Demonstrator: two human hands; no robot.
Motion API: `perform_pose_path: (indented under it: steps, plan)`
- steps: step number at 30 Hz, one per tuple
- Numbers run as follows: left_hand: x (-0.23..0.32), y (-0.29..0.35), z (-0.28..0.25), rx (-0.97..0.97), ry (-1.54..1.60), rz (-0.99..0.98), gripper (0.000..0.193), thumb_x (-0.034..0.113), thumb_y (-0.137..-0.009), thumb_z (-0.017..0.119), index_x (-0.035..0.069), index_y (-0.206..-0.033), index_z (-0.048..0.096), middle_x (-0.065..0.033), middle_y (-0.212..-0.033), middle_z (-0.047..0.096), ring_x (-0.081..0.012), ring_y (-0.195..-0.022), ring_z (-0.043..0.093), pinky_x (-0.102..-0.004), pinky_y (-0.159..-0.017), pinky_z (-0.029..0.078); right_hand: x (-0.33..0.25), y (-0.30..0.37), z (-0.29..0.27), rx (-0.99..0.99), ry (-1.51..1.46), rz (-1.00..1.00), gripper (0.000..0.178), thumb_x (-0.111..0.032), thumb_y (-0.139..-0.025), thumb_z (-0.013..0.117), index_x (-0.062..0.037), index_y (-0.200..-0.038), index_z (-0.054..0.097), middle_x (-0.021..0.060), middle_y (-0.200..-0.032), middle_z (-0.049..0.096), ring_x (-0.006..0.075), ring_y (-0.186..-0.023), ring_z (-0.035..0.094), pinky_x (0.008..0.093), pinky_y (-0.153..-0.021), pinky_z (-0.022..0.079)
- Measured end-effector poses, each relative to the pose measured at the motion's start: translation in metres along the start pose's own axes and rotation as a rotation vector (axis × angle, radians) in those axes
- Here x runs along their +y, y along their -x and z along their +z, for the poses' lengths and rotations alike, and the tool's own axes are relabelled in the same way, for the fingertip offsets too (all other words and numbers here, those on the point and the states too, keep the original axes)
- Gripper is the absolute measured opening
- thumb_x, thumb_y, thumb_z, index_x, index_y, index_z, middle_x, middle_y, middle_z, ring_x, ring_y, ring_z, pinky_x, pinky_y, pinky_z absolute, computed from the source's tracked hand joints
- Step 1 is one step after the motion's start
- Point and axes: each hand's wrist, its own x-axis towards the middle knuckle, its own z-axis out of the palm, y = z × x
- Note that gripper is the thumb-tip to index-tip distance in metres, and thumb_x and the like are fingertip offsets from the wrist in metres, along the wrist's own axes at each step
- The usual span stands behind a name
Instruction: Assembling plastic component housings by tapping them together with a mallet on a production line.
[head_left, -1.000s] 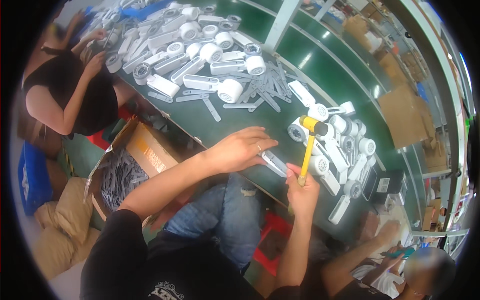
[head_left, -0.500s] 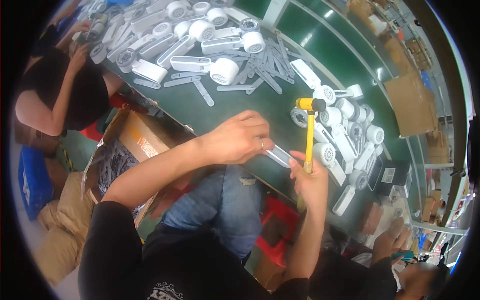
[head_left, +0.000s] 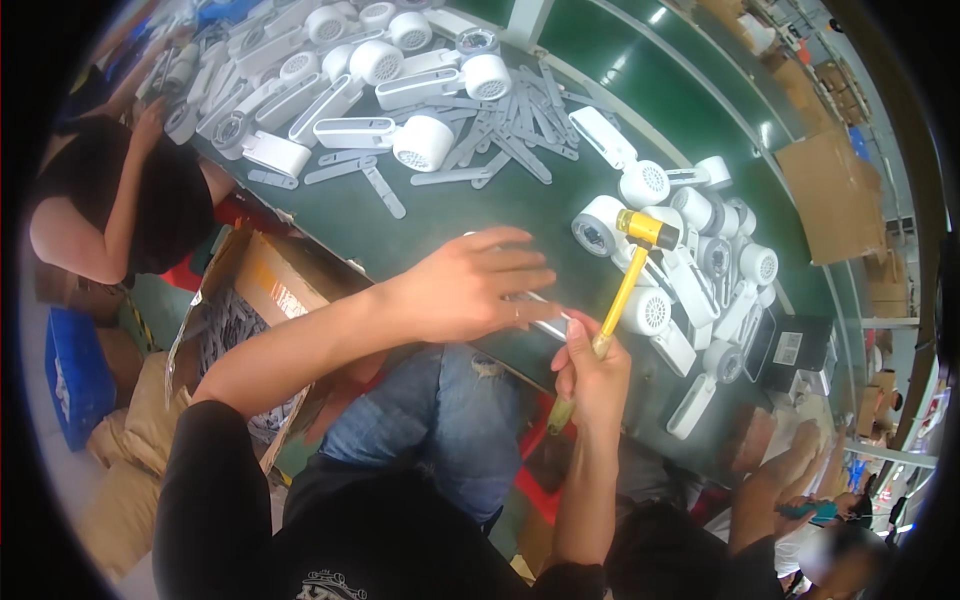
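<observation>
My right hand is closed round the handle of a mallet with a yellow shaft and a yellow-and-black head, which tilts up to the right. Its thumb and fingertips also touch the end of a white elongated piece with a grey strip. Most of that piece is hidden under my left hand, whose fingers are stretched out and spread over it, slightly blurred. Both hands are above the near edge of the green table.
White handheld fans are heaped at the far left, with loose grey strips beside them. More fans lie on the right near a black box. A carton of grey strips stands left of my legs. Co-workers sit on both sides.
The mallet has tipped from upright to leaning right, and my right hand has shifted slightly left and down. My left fingers have gone from gripping the white piece to spreading out.
</observation>
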Motion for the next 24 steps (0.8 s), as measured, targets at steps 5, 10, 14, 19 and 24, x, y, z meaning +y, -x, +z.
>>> perform_pose_path:
  steps: [5,10,14,19,24]
  plan:
    - [-0.003,0.0,0.003,-0.074,0.031,0.032,0.035,0.015,-0.077,0.072,0.012,-0.111,0.081,-0.0029,-0.098,0.074,-0.0242,-0.096,0.07,-0.0326,-0.086,0.058,-0.004,0.014,0.004,0.094,0.258,-0.213,0.032,-0.011,-0.094,0.08,0.0011,-0.123,0.074,0.0041,-0.101,0.065,0.0091,-0.057,0.056,0.0256,-0.049,0.044]
    - [-0.003,0.004,0.004,-0.069,0.063,0.031,0.037,0.015,-0.076,0.072,0.015,-0.112,0.081,-0.0024,-0.099,0.074,-0.0244,-0.093,0.07,-0.0329,-0.087,0.058,-0.006,0.011,0.005,0.126,0.374,-0.142,0.032,-0.006,-0.086,0.084,0.0003,-0.116,0.076,0.0078,-0.097,0.067,0.0134,-0.065,0.063,0.0303,-0.058,0.05]
    - [-0.002,0.005,0.001,-0.088,0.041,0.102,0.045,0.01,-0.072,0.074,0.019,-0.116,0.081,-0.0043,-0.104,0.074,-0.0265,-0.091,0.07,-0.0377,-0.083,0.059,0.008,0.019,0.006,0.202,0.607,-0.465,0.032,-0.009,-0.083,0.086,-0.001,-0.112,0.077,0.0136,-0.095,0.07,0.0262,-0.08,0.068,0.0358,-0.076,0.053]
    - [-0.001,0.008,0.004,-0.074,0.058,0.072,0.045,0.009,-0.073,0.073,0.02,-0.115,0.082,-0.0034,-0.104,0.074,-0.0258,-0.089,0.069,-0.0375,-0.081,0.059,0.005,0.021,0.007,0.18,0.485,-0.294,0.035,-0.011,-0.086,0.085,-0.0012,-0.119,0.075,0.0091,-0.091,0.07,0.0205,-0.078,0.066,0.0336,-0.074,0.053]
    - [0.0,0.006,0.0,-0.138,0.028,0.072,0.039,0.016,-0.076,0.07,0.017,-0.113,0.082,-0.0013,-0.087,0.069,-0.0262,-0.086,0.066,-0.0363,-0.08,0.057,0.022,0.067,-0.016,0.251,0.32,-0.307,0.049,-0.018,-0.108,0.061,-0.0028,-0.154,0.053,0.0005,-0.087,0.066,0.0075,-0.071,0.059,0.0233,-0.063,0.047]
